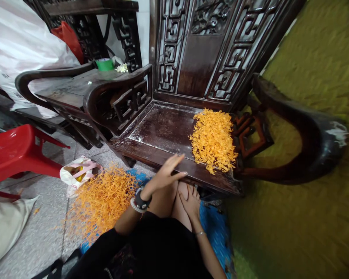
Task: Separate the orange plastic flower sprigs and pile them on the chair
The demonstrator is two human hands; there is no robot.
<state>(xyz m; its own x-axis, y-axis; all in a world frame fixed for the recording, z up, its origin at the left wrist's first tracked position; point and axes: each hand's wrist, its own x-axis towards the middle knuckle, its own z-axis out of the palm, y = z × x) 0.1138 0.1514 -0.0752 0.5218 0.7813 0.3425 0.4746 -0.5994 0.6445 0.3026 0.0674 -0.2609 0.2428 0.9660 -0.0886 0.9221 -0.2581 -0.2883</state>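
My left hand hovers by the front edge of the wooden chair seat, fingers stretched out and thumb apart, holding nothing. A dark watch and a pale beaded bracelet circle that wrist. My right hand lies flat on my knee with its fingers spread. On the right side of the seat sits a rectangular heap of small orange plastic-looking pieces, untouched by either hand. Left of my legs, a larger loose pile of thin orange strands spreads on the floor.
A carved chair back rises behind the seat, with a curved armrest at right. A red plastic stool, a white bag with pink handles and a side table bearing green tape stand left. Blue sheeting lies underfoot.
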